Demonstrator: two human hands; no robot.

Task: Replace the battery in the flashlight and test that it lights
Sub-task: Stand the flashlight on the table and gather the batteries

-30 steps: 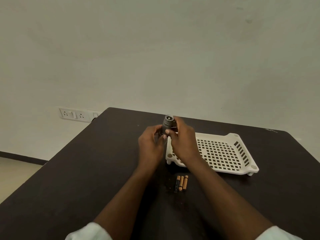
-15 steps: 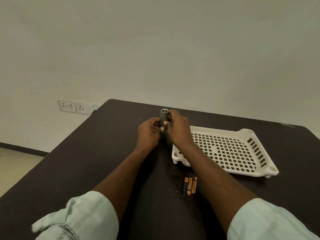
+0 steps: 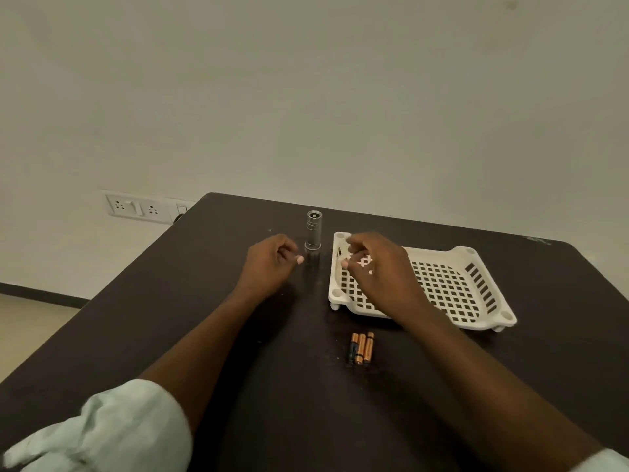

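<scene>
While the flashlight [image 3: 313, 230] stands upright, the white tray [image 3: 476, 294] holds nothing visible.

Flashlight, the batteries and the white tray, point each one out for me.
flashlight [image 3: 313, 233], head view, middle of its upright barrel.
batteries [image 3: 360, 349], head view, middle one of three lying together.
white tray [image 3: 476, 291], head view, bare perforated floor.

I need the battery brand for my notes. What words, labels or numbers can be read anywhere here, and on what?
No text can be read in this view.
Batteries: three copper-and-black cells lying side by side on the table; any print is too small to read.
Flashlight: stands upright, no marking legible.
Tray: plain white, no label seen.
Wall socket panel: no readable lettering.
</scene>
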